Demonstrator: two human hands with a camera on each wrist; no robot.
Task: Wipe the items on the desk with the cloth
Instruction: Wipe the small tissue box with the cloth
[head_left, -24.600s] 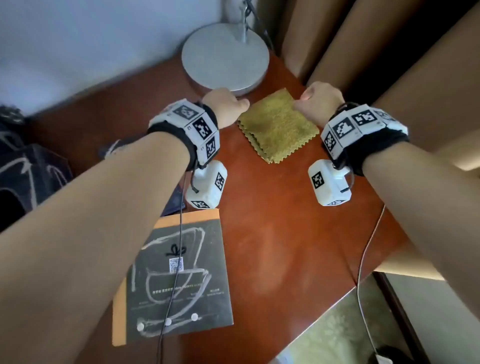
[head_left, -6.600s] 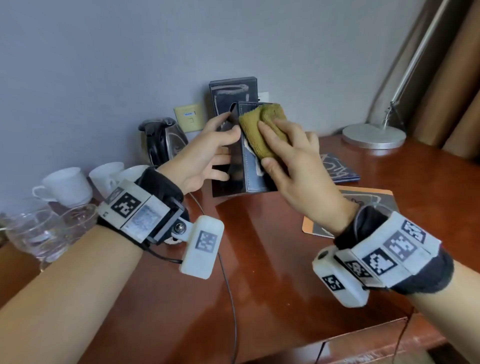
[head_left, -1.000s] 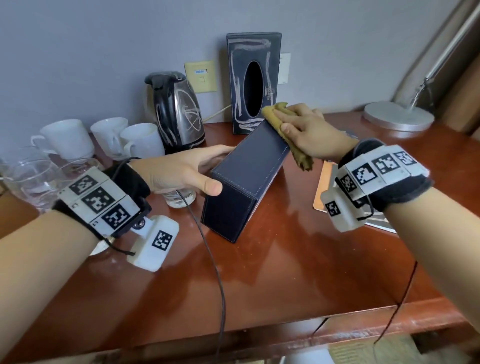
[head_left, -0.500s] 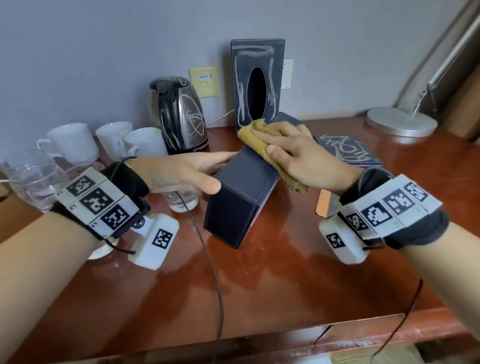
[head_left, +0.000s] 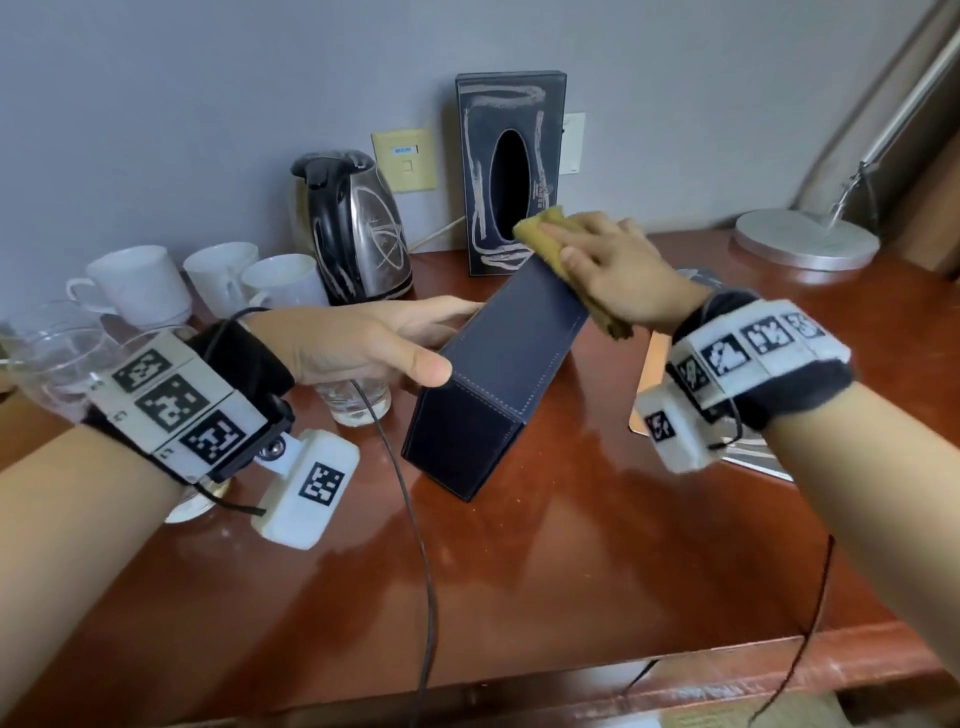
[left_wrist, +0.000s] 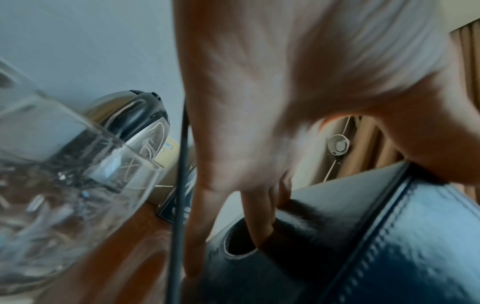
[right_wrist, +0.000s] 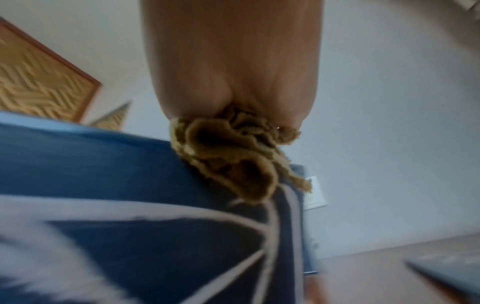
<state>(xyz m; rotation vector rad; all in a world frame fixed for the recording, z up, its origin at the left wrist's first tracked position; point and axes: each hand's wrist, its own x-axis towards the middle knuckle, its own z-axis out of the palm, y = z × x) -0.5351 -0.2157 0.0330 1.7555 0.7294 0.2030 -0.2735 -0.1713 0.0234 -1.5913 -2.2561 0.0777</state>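
Head view, from the near edge outward: a glossy wooden desk (head_left: 519, 597) with dark cables trailing across it, then a dark blue box (head_left: 498, 374) tipped up on its near end and leaning away, then the hands on either side of it.

The risk lies in that tilt. The box balances on one short end, so a hard stroke of the cloth (head_left: 550, 239) along the upper face could push it sideways out of the left hand's (head_left: 363, 343) light hold, likely toppling it toward the drinking glass (head_left: 358, 405) standing just beside the box on its left. The cable draped past that glass could also snag as the wrist moves.

The left hand lies nearly flat and spread, thumb on the near top edge, fingers stretched along the box's left side; the left wrist view shows fingertips (left_wrist: 262, 230) dipping into an oval opening in that side. It steadies the box and does not clasp it.

The right hand (head_left: 618, 280) presses the bunched yellow cloth against the far upper end of the box, fingers curved over it. The right wrist view shows the cloth (right_wrist: 233, 160) crumpled under the palm.

Farther back stand a kettle (head_left: 358, 228), white cups (head_left: 140, 286), a second upright box (head_left: 511, 171) and a lamp base (head_left: 805, 244).
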